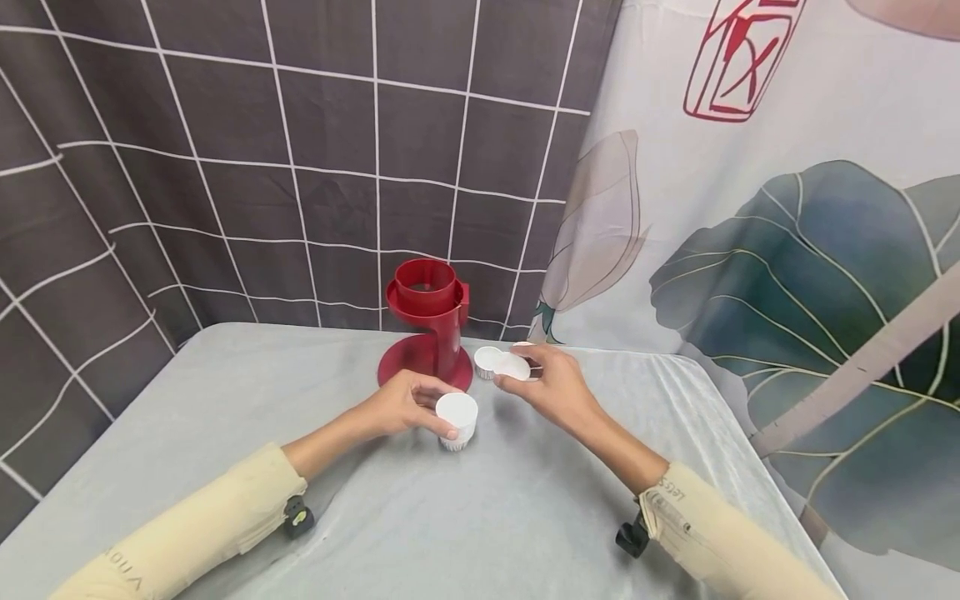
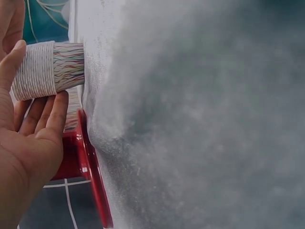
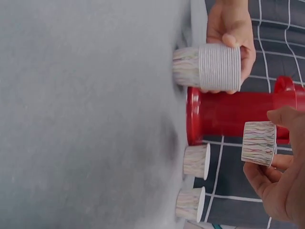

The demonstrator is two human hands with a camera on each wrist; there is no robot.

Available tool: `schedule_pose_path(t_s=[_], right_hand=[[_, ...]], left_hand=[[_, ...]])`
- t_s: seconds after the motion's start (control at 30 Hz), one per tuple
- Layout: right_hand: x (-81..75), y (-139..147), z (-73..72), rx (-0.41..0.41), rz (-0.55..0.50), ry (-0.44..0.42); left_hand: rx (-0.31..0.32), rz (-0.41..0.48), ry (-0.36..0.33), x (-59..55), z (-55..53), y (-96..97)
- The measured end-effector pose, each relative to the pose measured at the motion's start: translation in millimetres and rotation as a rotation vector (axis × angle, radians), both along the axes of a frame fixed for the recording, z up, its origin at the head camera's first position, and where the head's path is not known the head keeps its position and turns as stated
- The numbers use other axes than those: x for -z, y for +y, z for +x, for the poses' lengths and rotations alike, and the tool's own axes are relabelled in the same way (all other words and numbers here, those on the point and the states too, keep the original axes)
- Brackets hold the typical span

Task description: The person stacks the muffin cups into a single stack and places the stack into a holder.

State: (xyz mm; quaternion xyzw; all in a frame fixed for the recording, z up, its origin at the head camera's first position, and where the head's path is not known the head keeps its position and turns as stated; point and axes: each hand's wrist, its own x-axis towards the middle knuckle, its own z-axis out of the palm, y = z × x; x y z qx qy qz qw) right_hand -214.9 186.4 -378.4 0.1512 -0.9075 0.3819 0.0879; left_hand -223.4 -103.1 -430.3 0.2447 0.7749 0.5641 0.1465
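My left hand grips a nested stack of paper baking cups, thumb on one side and fingers on the other. The stack's narrow base points down; whether it touches the cloth I cannot tell. Between thumb and fingers, my right hand holds a single paper baking cup above the table. That cup is white inside, with wavy coloured lines outside. Below it, two more cups stand upright on the table: one nearer the red stand and another farther along.
A red stand with a round base and a ring-shaped top rises behind the hands. Grey cloth covers the table. A dark gridded curtain hangs behind, and a leaf-printed white one at the right.
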Motion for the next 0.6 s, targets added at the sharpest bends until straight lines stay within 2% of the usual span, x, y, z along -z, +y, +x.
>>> schedule_pose_path(t_s=[0.33, 0.47, 0.6], right_hand=[[-0.8, -19.4, 6.6, -0.077, -0.033, -0.038], [0.3, -25.2, 9.5, -0.115, -0.055, -0.051], [1.6, -30.3, 12.2, -0.164, -0.078, -0.040]], left_hand=[[0.004, 0.016, -0.011, 0.3, -0.5, 0.5], [-0.015, 0.003, -0.014, 0.4, 0.5, 0.7], [-0.017, -0.027, 0.012, -0.7, 0.5, 0.9]])
